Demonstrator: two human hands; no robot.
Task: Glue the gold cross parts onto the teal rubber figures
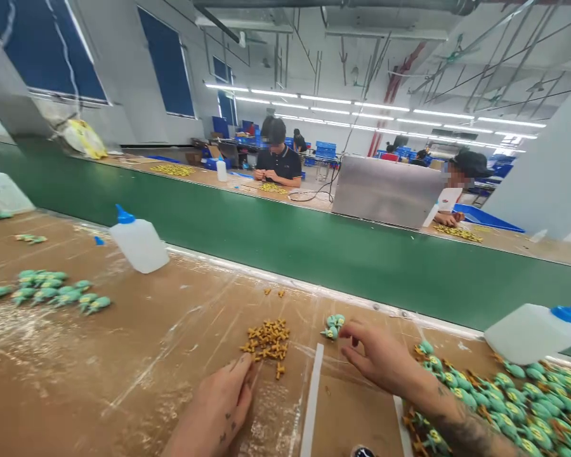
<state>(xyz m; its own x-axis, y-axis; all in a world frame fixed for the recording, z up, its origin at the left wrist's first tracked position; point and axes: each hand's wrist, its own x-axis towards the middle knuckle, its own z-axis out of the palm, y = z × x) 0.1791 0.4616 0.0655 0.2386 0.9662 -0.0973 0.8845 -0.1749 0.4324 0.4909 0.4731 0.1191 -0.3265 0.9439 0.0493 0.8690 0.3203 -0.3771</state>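
My left hand [223, 398] is at the near left edge of a pile of small orange-brown cross-shaped pieces [269, 339]. Its fingers are curled together and the tips are hidden, so whatever they hold cannot be made out. Just right of a small cluster of mint-green figure pieces [333, 325] hovers my right hand [378, 354], thumb and index finger apart with nothing visible between them. On the right, under and beside my right forearm, spreads a large heap of green pieces with orange-brown parts [504, 397].
Blue-capped white bottles stand at left [140, 244] and lean at right [533, 333]. More green pieces [52, 289] lie left. White strips [313, 400] run along the brown tabletop [171, 381]. Beyond the green conveyor belt [266, 222], a person [278, 162] and another by a metal panel [385, 190] work.
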